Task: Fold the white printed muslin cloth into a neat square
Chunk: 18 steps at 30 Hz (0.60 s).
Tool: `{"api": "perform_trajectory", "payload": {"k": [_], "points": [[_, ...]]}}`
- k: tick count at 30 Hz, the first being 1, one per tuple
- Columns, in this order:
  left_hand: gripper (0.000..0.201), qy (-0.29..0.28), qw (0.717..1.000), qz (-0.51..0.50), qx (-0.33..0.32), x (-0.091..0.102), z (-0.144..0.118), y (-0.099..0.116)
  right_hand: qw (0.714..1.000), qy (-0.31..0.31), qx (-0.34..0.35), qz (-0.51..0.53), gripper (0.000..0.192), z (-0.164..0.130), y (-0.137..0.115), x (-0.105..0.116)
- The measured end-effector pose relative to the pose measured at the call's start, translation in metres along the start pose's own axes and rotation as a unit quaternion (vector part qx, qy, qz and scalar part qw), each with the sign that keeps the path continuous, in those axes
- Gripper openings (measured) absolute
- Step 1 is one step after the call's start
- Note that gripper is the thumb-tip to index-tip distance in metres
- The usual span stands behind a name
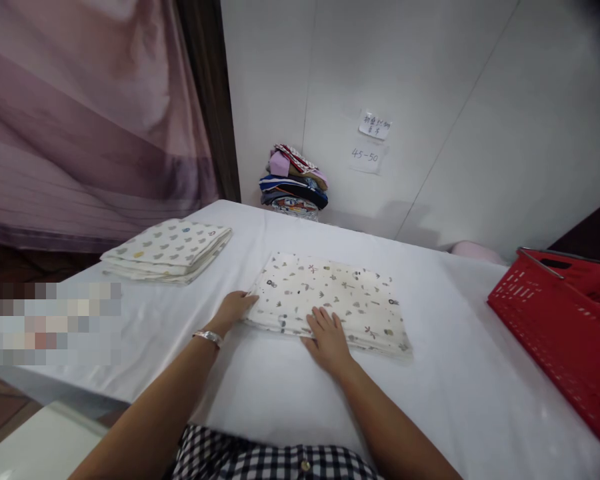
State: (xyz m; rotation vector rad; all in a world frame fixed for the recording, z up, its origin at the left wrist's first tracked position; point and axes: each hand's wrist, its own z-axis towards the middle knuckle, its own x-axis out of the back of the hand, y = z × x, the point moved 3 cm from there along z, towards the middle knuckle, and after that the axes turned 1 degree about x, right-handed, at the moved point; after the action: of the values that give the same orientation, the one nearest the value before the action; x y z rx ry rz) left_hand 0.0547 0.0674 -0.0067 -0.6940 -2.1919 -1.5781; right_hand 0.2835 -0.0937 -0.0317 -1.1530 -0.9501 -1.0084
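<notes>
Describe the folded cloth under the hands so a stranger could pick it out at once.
On the white table, look at the middle, right in front of the person. The folded cloth lies flat there, left hand at its left edge, right hand on its near edge. Unlike the other folded cloth at far left, hands touch it.

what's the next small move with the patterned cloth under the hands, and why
Probably slide the left hand under the left edge of the folded patterned cloth and lift it, steadied by the right hand. The cloth already lies folded flat on the white table, both hands rest open at its near-left edge, and a similar folded cloth lies further left.
</notes>
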Motion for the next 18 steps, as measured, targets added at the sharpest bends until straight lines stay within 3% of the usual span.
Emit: {"api": "perform_trajectory", "payload": {"k": [8,12,15,18], "points": [[0.043,-0.073,0.975,-0.176,0.116,-0.0015,-0.0026,0.0019,1.0,-0.004,0.002,0.017,0.05,-0.0007,-0.0012,0.0068],[0.036,-0.028,0.999,0.018,0.014,-0.0003,0.0036,0.003,1.0,-0.006,0.001,0.02,0.049,-0.0014,-0.0009,0.007],[0.034,0.021,0.989,0.138,-0.046,-0.0009,0.0007,0.0054,1.0,-0.009,-0.001,0.018,0.049,-0.002,0.0001,0.0049],[0.037,0.032,0.973,0.215,-0.078,-0.0035,-0.0054,0.0079,1.0,-0.013,0.0,0.018,0.049,-0.0025,0.0007,0.0038]]}}
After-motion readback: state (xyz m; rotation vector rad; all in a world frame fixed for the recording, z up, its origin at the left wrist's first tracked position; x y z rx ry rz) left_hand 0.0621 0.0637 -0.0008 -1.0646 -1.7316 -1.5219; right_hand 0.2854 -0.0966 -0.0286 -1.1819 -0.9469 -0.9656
